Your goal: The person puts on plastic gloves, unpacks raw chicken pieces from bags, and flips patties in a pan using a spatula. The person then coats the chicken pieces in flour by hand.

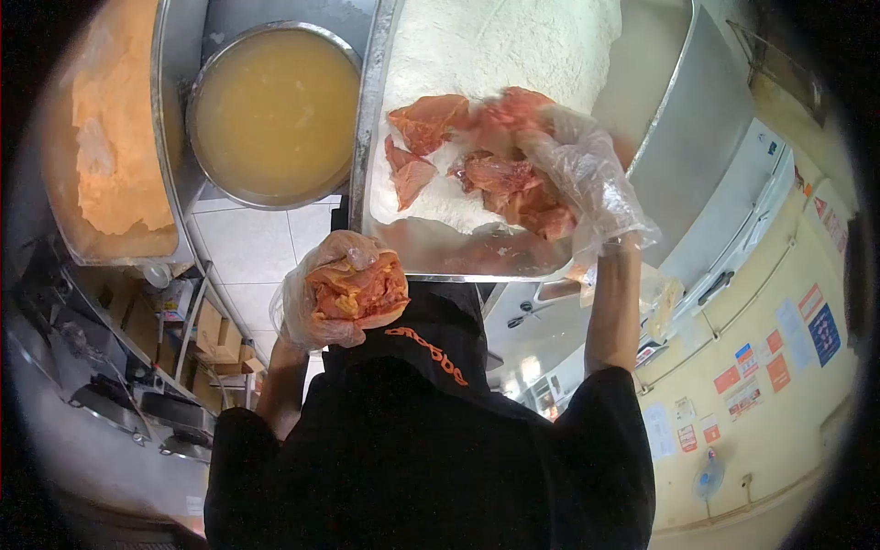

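Observation:
My left hand (321,293), in a clear plastic glove, is closed around a clump of raw chicken (357,295) just outside the near left corner of a metal tray (458,273). White flour (504,46) fills much of that tray. Over the flour is my right hand (587,174), gloved in the same clear plastic. Its fingertips are at a raw chicken piece (515,110) that is smeared by motion, and the glove partly hides the grip. More raw chicken pieces (428,124) lie apart on the flour, with others (522,192) bunched beside my right hand.
Left of the tray stands a round metal bowl (194,119) of cloudy yellowish liquid. Farther left, a metal pan (165,119) contains an orange powder (115,137). Shelves with cardboard boxes (220,335) are at lower left. Posted papers (747,357) cover the right wall.

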The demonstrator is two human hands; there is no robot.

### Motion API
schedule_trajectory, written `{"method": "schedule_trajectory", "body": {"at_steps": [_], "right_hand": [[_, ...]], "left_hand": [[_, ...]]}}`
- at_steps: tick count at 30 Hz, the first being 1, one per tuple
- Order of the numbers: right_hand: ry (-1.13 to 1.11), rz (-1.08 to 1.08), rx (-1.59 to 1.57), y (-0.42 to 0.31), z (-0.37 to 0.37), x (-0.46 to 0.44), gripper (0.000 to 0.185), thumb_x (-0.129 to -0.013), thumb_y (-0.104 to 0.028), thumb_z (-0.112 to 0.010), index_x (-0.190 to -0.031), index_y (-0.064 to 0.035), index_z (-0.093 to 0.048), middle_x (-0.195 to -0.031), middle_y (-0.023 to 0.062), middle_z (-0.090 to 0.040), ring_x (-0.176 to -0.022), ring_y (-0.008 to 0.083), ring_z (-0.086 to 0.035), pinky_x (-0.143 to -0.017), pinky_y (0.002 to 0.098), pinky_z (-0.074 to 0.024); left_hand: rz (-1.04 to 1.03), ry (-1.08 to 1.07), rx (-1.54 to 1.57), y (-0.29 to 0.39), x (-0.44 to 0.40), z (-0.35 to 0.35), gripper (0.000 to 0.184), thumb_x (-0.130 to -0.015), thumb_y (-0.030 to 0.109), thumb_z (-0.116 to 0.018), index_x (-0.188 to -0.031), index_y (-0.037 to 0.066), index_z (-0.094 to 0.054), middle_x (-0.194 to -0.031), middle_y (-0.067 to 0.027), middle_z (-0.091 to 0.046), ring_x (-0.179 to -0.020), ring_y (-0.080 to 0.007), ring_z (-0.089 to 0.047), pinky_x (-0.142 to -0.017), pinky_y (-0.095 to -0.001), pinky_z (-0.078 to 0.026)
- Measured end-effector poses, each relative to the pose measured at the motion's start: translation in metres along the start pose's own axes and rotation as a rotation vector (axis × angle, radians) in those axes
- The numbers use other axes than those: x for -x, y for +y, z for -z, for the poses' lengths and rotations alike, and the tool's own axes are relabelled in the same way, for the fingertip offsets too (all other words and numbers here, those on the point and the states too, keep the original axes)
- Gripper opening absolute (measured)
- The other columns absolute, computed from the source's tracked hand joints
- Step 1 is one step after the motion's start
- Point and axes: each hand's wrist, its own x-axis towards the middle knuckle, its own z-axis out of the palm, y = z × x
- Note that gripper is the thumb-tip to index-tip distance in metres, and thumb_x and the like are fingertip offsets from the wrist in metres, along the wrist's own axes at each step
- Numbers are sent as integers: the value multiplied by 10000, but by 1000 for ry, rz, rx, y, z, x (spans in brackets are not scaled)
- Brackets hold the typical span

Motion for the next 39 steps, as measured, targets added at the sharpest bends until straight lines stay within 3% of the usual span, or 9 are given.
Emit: {"method": "schedule_trajectory", "body": {"at_steps": [11,14,18,21,24,27,30,36,39], "right_hand": [[191,163,724,29,-57,22,515,-855,-291,-628,-1311,-96,-485,-801,158,-658,-762,315,-661,-661,412,-522],[237,265,909,68,-71,15,454,-854,-251,-591,-1267,-73,-532,-733,98,-643,-661,241,-666,-569,362,-538],[278,275,932,67,-42,27,389,-863,-258,-593,-1197,-61,-574,-769,128,-651,-721,255,-670,-645,364,-542],[302,15,369,57,-16,37,292,-890,-284,-590,-1099,-80,-608,-914,154,-666,-811,311,-657,-713,404,-512],[217,24,215,57,-13,54,273,-890,-276,-588,-1078,-78,-606,-899,169,-659,-816,317,-654,-715,408,-506],[126,173,387,58,-37,65,255,-890,-267,-586,-1057,-76,-605,-884,183,-652,-820,323,-652,-717,413,-501],[85,264,572,69,-64,69,237,-890,-259,-583,-1036,-74,-603,-869,198,-644,-825,328,-649,-718,417,-496],[19,270,168,76,-49,59,203,-889,-243,-578,-995,-71,-601,-839,228,-629,-835,339,-643,-722,425,-485],[42,267,50,68,-38,57,193,-889,-237,-577,-981,-69,-600,-829,237,-625,-838,343,-642,-723,428,-482]], "left_hand": [[92,15,-30,8,-3,4,803,-529,214,-899,-1179,18,-471,-1155,-84,-529,-1061,-181,-550,-935,-322,-467],[81,-51,73,15,-15,-10,788,-556,351,-905,-1150,94,-456,-1082,-128,-520,-928,-271,-587,-736,-315,-522],[-4,-72,132,1,-13,-15,767,-587,463,-877,-1140,134,-460,-1034,-156,-522,-850,-296,-601,-584,-283,-529],[-60,-37,13,-17,0,-9,750,-608,455,-868,-1141,119,-462,-1017,-172,-524,-825,-299,-603,-556,-281,-522],[27,15,234,-42,19,5,930,-464,133,-902,-1263,14,-439,-1207,-90,-525,-1097,-205,-557,-942,-342,-491],[22,24,343,-53,24,-7,946,-473,115,-903,-1285,7,-431,-1215,-93,-527,-1108,-211,-556,-956,-349,-490],[-148,51,98,-56,24,-23,745,-619,396,-869,-1139,66,-450,-1070,-207,-507,-835,-326,-604,-546,-295,-531],[-160,118,197,-78,41,-30,775,-627,410,-856,-1156,36,-431,-1101,-194,-517,-852,-331,-615,-583,-340,-563],[-96,148,307,-85,47,-29,874,-578,237,-900,-1269,-5,-422,-1227,-126,-525,-1083,-249,-586,-910,-388,-538]]}}
